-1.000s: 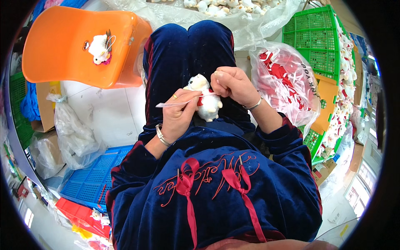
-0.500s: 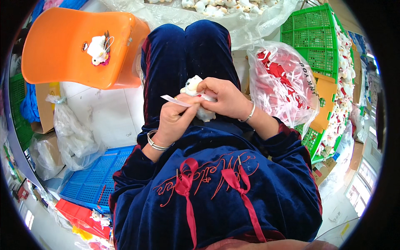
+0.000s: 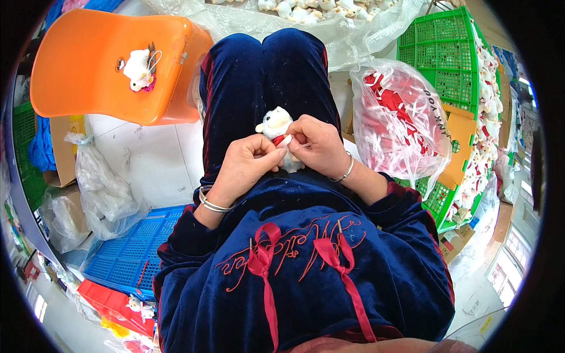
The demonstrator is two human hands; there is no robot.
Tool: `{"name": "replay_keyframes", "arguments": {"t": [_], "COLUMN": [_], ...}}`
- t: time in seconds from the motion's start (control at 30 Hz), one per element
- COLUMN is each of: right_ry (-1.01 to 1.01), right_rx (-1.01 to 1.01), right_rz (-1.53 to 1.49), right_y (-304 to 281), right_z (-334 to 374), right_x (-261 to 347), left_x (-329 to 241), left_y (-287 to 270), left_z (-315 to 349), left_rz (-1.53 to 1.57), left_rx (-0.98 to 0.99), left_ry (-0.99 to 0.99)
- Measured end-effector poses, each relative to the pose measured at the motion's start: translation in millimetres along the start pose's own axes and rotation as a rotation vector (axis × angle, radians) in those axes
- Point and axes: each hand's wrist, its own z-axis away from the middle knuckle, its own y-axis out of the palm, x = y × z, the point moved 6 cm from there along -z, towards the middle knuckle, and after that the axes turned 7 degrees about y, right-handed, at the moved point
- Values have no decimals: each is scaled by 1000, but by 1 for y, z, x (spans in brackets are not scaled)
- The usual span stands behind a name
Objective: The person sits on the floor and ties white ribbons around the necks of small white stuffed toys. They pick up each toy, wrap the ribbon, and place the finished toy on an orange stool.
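Landmark: one white plush toy [image 3: 276, 120], lying across your dark-blue trousers [image 3: 235, 76], head pointing away from you. At its front: one red-and-white band [image 3: 279, 140], partly hidden by your hands. Your left hand [image 3: 245, 160]: left of the toy's body, fingers clamped on the band. Your right hand [image 3: 321, 146]: right of the toy's body, fingers likewise clamped on the band. Left of the toy, farther out: orange chair [image 3: 76, 65], bearing a second plush toy [image 3: 138, 69]. Right of the toy: clear plastic bag [image 3: 434, 157] of red-and-white pieces.
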Motion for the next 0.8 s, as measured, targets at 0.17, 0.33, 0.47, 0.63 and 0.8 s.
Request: {"name": "replay_keyframes", "arguments": {"t": [0.17,0.33,0.47,0.63,0.8], "right_ry": [-4,-23,-20,113,216], "right_rx": [-29,-29,-30,21,29], "right_rz": [7,11,-60,-104,-162], "right_y": [-2,-1,-3,-13,-6], "right_z": [-1,-1,-3,-3,0], "right_x": [0,-1,-2,-1,-17], "left_x": [-3,-1,-2,1,-15], "left_y": [2,0,-1,2,3], "left_z": [-9,-14,-17,-17,-13], "left_rz": [154,116,26,-69,-287], "left_rx": [-63,9,-32,-172,-208], "left_ry": [-20,-19,63,262,408]}}
